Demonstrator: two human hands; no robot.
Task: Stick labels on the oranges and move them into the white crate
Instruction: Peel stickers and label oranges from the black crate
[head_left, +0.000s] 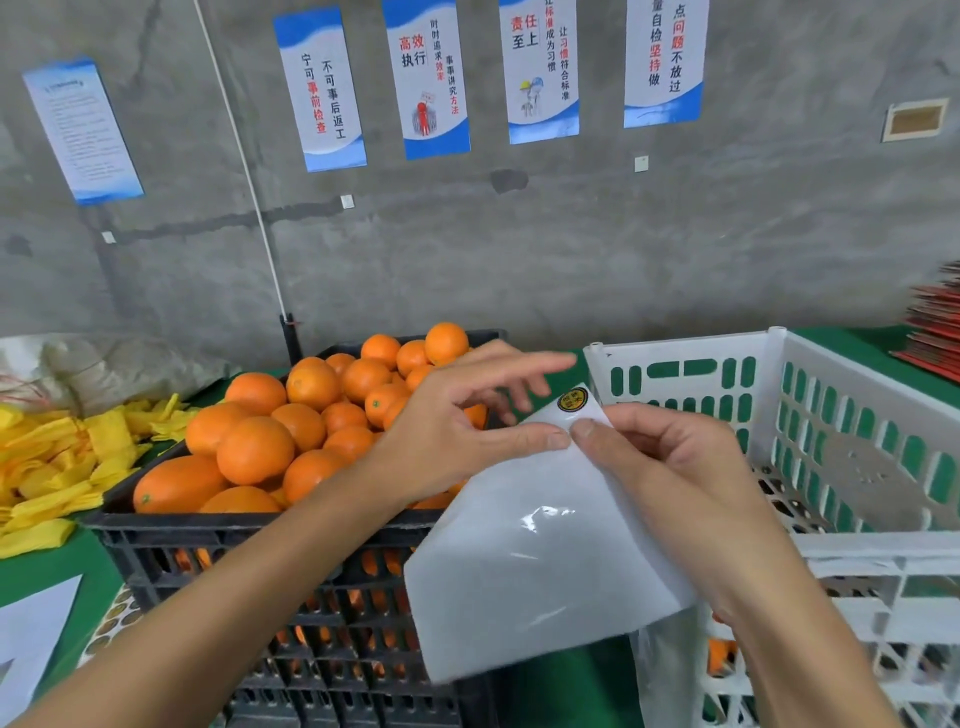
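A black crate (249, 535) heaped with oranges (254, 449) stands at centre left. To its right is the white crate (810, 384); its inside shows only bare slatted floor. Both hands hold a glossy white label backing sheet (540, 561) in front of the crates. One round black-and-yellow label (572, 399) sits at the sheet's top corner. My right hand (670, 467) grips the sheet's upper edge, thumb on top. My left hand (457, 421) pinches the sheet just below the label, its thumb tip meeting the right thumb, other fingers spread.
Yellow foam fruit nets (62, 467) are piled at the left on the green table (47, 571). A sheet of round labels (111, 621) lies by the black crate's near left corner. Red booklets (935, 332) are stacked far right. A grey wall with posters stands behind.
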